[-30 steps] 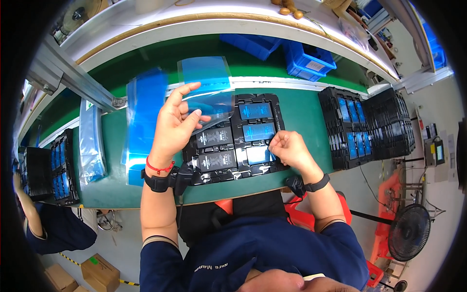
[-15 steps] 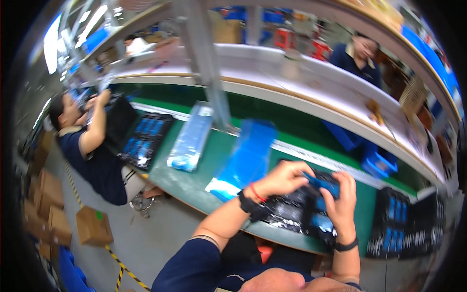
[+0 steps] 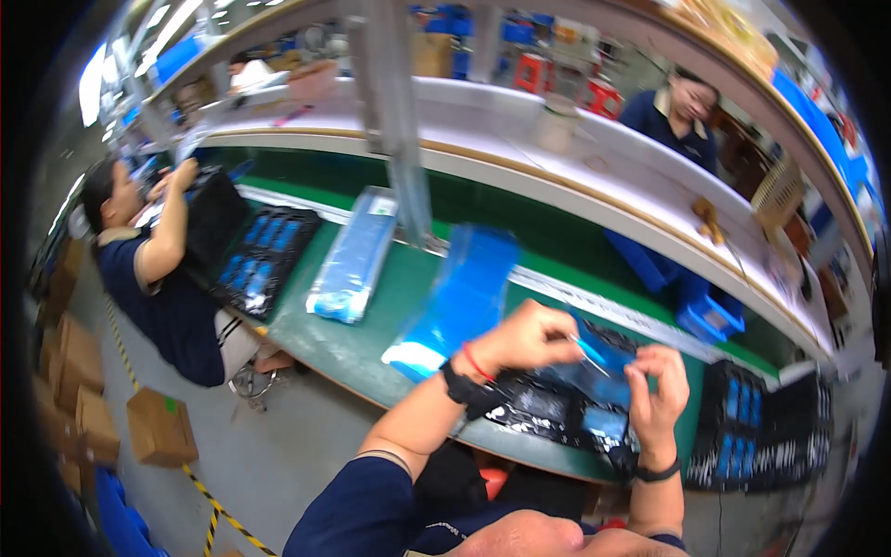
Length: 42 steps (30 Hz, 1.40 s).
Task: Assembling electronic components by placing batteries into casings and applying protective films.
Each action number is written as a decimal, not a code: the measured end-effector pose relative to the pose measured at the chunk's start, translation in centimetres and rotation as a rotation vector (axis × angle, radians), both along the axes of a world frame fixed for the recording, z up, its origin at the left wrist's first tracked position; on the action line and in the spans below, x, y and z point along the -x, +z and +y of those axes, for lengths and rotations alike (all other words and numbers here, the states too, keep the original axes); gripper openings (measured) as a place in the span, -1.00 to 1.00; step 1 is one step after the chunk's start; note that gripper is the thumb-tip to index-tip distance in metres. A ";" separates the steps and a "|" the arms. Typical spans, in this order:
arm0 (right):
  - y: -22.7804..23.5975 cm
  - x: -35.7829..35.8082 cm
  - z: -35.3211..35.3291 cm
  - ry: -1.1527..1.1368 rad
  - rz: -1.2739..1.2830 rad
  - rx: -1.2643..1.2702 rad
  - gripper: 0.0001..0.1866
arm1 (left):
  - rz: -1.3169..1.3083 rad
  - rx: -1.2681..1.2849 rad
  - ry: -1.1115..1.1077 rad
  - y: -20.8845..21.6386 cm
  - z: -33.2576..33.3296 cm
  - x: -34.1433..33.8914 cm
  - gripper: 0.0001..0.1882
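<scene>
Over the green bench I hold a thin, see-through blue film [image 3: 601,355] stretched between my hands; motion blurs it. My left hand [image 3: 536,336] pinches its left end, and a thin pale edge shows by the fingertips. Thumb and fingers of my right hand [image 3: 661,382] are pressed together at its other side. Below lies a black tray [image 3: 520,422] with dark, glossy flat pieces in its pockets, one of them a shiny blue piece [image 3: 605,423]. To the left of my left hand sits a stack of blue film sheets [image 3: 464,288].
Clear plastic bags [image 3: 355,255] lie farther left. Black trays with blue pieces stand at left [image 3: 264,255] and right [image 3: 740,418]. A shelf [image 3: 520,153] on a metal post [image 3: 394,121] overhangs the bench. A co-worker [image 3: 153,265] sits left, another person [image 3: 676,116] beyond the shelf.
My hands have moved apart slightly, and the blue film now spans between them above the tray. The view has shifted a little. The co-worker at left still holds both hands raised.
</scene>
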State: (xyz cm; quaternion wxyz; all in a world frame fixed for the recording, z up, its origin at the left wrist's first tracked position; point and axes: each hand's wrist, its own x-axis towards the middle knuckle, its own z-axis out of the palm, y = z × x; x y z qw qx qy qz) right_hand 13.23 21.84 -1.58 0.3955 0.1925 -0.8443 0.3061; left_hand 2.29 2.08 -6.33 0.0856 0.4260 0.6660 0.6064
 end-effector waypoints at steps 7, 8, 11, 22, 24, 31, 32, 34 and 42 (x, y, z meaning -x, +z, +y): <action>-0.3 5.7 2.6 0.221 -0.759 0.796 -0.89 | -0.304 -0.409 0.456 0.2 -6.8 3.6 -0.81; -1.5 7.1 2.5 0.201 -0.828 0.766 -0.87 | -0.319 -0.432 0.452 0.4 -6.9 3.7 -0.83; -4.8 9.2 2.6 0.153 -1.002 0.715 -0.85 | -0.361 -0.468 0.452 0.0 -7.6 4.0 -0.80; -9.0 9.4 1.4 0.024 -1.225 0.737 -0.84 | -0.373 -0.397 0.438 0.3 -7.7 3.3 -0.80; -8.8 9.6 1.3 0.038 -1.228 0.755 -0.85 | -0.372 -0.390 0.437 0.1 -7.7 3.4 -0.80; -9.2 10.0 1.5 0.001 -1.232 0.686 -0.86 | -0.368 -0.356 0.436 0.0 -7.3 3.6 -0.80; -9.3 10.1 1.5 0.000 -1.223 0.684 -0.87 | -0.370 -0.354 0.436 0.0 -7.2 3.6 -0.80; -9.4 10.1 1.5 0.000 -1.216 0.682 -0.88 | -0.363 -0.342 0.433 0.0 -7.1 3.6 -0.80; -9.3 10.3 1.1 -0.049 -1.209 0.646 -0.89 | -0.359 -0.337 0.430 0.0 -7.4 3.7 -0.80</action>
